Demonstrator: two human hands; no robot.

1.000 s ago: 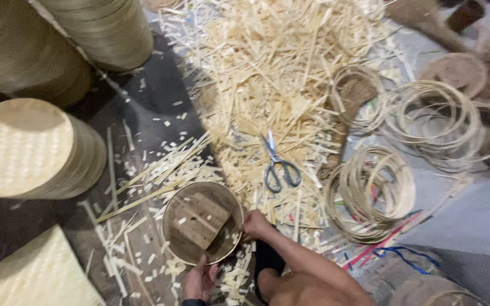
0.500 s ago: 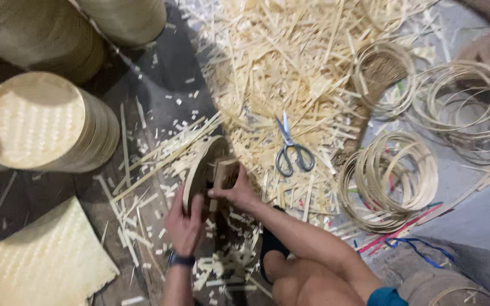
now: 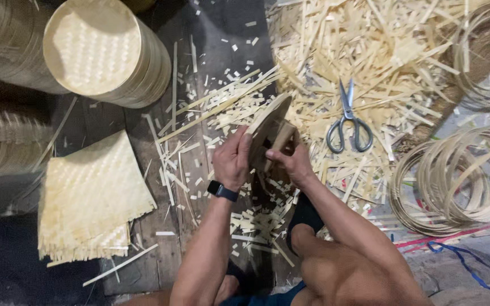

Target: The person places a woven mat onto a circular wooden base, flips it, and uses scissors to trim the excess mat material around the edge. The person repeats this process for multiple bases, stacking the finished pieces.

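Tray (image 3: 267, 122) between both hands, tilted.

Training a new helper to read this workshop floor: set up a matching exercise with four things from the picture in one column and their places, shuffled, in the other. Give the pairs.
Things
1. scissors
2. woven mat
3. round wooden form
4. coiled bamboo hoops

Places
A. flat on the dark boards at the lower left
B. piled at the right edge
C. on the heap of bamboo strips
D. held on edge between the left hand and right hand

Pairs: 1-C, 2-A, 3-D, 4-B
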